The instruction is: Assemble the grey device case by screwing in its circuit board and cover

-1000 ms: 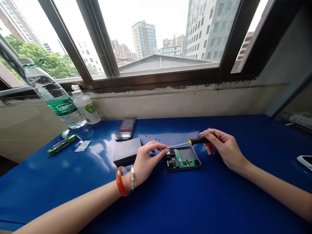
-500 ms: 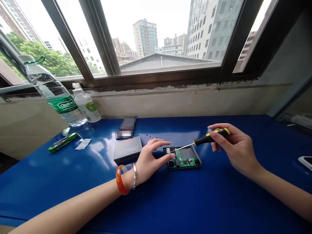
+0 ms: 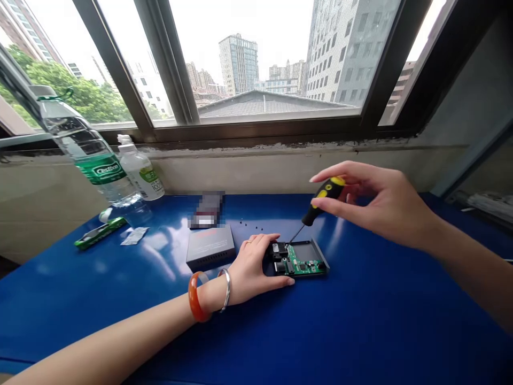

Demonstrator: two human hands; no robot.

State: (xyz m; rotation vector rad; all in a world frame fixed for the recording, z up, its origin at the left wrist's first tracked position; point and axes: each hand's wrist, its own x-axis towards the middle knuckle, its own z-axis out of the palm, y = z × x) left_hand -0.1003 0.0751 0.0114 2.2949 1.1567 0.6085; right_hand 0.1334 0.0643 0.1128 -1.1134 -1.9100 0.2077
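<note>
An opened metal device case [image 3: 313,248] lies on the table with a green circuit board [image 3: 303,264] inside it. My left hand [image 3: 256,270] grips the case's left end, thumb along the near edge and fingers at the far edge. A black and yellow screwdriver [image 3: 324,199] is held in my right hand [image 3: 372,206] between thumb and fingers. It leans with its handle up and to the right. Its shaft meets the board's far left part, beside a black block with a pale label [image 3: 276,248]; the exact tip is hard to make out.
Left of my hand sits a grey metal cover [image 3: 210,246], with a pixelated dark object [image 3: 207,209] behind it. Several tiny screws [image 3: 251,225] are scattered nearby. Farther left are a green packet [image 3: 100,233], a white sachet [image 3: 135,236], a large water bottle [image 3: 98,163] and a smaller bottle [image 3: 141,170].
My right hand has risen and tipped the screwdriver steeper, its tip still at the board. My left thumb has moved off the board to the case's near edge.
</note>
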